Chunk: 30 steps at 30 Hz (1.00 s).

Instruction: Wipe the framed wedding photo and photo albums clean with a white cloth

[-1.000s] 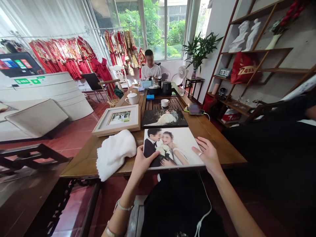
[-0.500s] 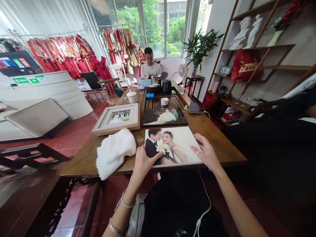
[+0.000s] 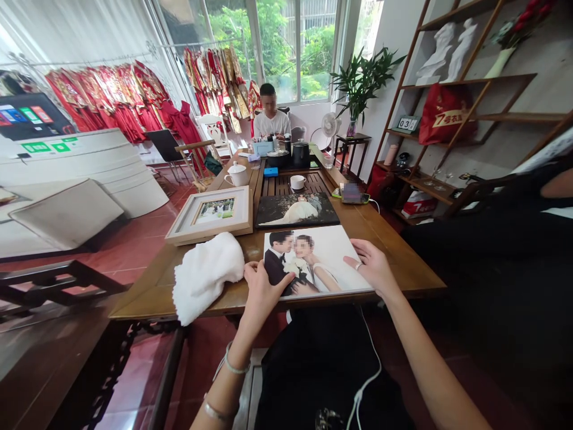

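Note:
A wedding photo panel [image 3: 336,246] showing a couple lies at the near edge of the wooden table [image 3: 403,263]. My left hand [image 3: 265,288] grips its lower left side, thumb on the picture and fingers at the edge. On the right side, my right hand [image 3: 372,267] holds the panel's edge, its thumb over the white part; some fingertips are hidden. Just left of my left hand lies a crumpled white towel [image 3: 206,272]. Behind the panel rests a dark photo panel [image 3: 275,210], and to its left a framed photo [image 3: 183,222] in pale wood.
A lidded white cup [image 3: 237,175], another white cup [image 3: 298,181] and a charging phone [image 3: 353,193] stand farther back. A person [image 3: 271,124] sits at the table's far end. Another person in dark clothing [image 3: 483,257] is close on my right.
The panel has turned slightly, its lower right corner shifting outward and up. My left fingers have spread a little toward the towel; my right hand stays on the right edge.

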Tool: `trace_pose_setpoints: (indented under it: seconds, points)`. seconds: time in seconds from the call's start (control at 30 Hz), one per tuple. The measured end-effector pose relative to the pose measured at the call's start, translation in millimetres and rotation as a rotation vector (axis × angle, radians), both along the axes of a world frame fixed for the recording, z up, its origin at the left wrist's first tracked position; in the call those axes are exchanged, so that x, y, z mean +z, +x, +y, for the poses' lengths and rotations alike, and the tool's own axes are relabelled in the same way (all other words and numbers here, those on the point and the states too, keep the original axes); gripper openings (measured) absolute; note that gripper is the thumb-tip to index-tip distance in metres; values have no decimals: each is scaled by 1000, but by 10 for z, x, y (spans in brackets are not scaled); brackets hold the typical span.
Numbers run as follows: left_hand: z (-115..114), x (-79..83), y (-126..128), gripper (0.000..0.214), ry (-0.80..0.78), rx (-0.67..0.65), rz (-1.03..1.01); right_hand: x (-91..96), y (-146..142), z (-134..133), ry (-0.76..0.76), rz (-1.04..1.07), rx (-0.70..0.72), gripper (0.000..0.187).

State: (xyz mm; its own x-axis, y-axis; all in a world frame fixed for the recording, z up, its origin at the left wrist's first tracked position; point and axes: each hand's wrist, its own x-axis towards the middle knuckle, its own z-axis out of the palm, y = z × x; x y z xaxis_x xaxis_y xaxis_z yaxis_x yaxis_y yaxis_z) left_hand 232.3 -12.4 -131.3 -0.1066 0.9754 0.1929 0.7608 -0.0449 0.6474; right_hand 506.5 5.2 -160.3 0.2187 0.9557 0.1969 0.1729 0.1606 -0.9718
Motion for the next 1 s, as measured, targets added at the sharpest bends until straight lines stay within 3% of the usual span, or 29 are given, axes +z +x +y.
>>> trace_pose_setpoints:
  seconds: [0.27,0.5,0.67,0.73,0.83,0.9,1.0]
  points:
    - [-15,-48,39,74,80,-44,124,40,23,-22,53,-92,2,42]
    - [-11,-68,22,70,110,-88,192,150,3,-17,108,-98,132,41]
    - [-139,-3,-7,51,348,-158,155,107,0,2,137,-84,150,35]
    - [-225,93,-110,37,495,-175,150,93,4,5,146,-81,164,36]
    - [-297,224,-405,31,608,-25,226,89,10,4,143,-100,160,36]
    - [-289,242,-647,39,575,94,325,97,11,5,129,-150,137,37]
    - [-231,160,-957,56,398,99,460,118,18,12,135,-277,111,37]
